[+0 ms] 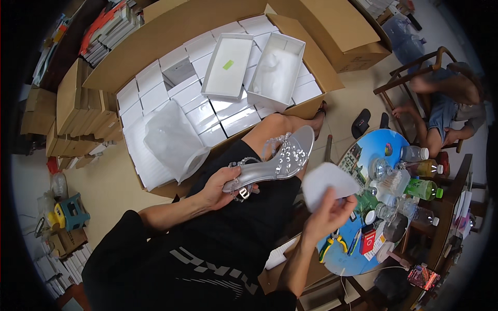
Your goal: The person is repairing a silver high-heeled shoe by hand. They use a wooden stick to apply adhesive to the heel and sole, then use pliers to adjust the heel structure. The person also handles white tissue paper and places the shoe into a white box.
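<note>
Rnd blue tbl w/ btls, pliers, red pkt.

One view, worn on the head, left of a side-by-side pair. Faces down and forward; wide fisheye, straight edges bowing, dark rim. Nearest: wearer's black shirt, seven o'clock. Left hand and right hand close in, seven and four o'clock. Beyond: open carton, eleven; round table, four; seated person, between two and three.
</note>
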### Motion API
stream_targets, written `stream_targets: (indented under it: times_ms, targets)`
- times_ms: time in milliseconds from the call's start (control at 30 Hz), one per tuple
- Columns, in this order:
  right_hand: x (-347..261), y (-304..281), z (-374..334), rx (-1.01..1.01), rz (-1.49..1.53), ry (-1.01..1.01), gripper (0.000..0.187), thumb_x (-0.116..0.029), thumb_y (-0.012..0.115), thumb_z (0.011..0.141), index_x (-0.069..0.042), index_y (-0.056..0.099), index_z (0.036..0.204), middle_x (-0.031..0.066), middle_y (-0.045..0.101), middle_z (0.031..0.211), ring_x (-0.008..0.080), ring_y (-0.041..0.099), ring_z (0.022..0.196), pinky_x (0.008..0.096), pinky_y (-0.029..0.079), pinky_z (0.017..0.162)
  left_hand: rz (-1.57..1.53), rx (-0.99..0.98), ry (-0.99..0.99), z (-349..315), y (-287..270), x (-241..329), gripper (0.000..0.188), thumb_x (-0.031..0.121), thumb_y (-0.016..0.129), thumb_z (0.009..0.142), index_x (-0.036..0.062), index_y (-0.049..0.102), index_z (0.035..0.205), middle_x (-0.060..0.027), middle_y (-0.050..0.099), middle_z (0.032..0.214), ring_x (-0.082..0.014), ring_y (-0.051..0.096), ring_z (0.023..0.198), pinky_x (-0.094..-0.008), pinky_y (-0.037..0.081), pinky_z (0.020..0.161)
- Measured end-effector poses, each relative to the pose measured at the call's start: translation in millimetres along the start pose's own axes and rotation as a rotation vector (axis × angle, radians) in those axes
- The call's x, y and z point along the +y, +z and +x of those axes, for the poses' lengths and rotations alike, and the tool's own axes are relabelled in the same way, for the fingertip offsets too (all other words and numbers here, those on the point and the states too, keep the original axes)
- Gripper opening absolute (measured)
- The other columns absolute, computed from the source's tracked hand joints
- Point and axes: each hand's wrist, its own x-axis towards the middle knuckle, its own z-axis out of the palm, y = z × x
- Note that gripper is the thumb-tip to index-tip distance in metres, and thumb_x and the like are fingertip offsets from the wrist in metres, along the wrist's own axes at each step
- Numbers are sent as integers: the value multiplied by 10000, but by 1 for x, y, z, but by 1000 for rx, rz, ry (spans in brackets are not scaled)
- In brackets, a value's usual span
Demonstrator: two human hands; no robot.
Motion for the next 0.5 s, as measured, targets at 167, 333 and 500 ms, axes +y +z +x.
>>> stream_targets:
  times_ms: [167, 333, 500]
  targets:
    - [13, 9, -17, -322, -166, 82, 238, -26, 726, 887, 22, 592, 1078, 96, 657, 992, 130, 634, 877, 276, 541, 750, 71, 66, 17, 1, -7, -3, 446, 311, 537, 1023, -82, 615, 1218, -150, 697, 1100, -218, 685, 970, -288, 510, 798]
    - [7, -1, -7, -135, -58, -14, 175, -5, 656, 929, 10, 553, 1069, 100, 596, 1007, 177, 602, 919, 309, 525, 794, 529, 142, 105, -7, -19, 2, 258, 216, 635, 976, -25, 691, 1050, -42, 692, 923, -94, 630, 805, -250, 485, 710]
    - [-2, 30, -22, -590, -733, -486, 292, 24, 679, 689, -51, 609, 962, 125, 559, 905, 331, 582, 859, 415, 521, 671, 1364, 55, 494, 2, 12, 7, 234, 188, 794, 801, -3, 661, 827, -110, 584, 708, -246, 575, 662, -365, 460, 628]
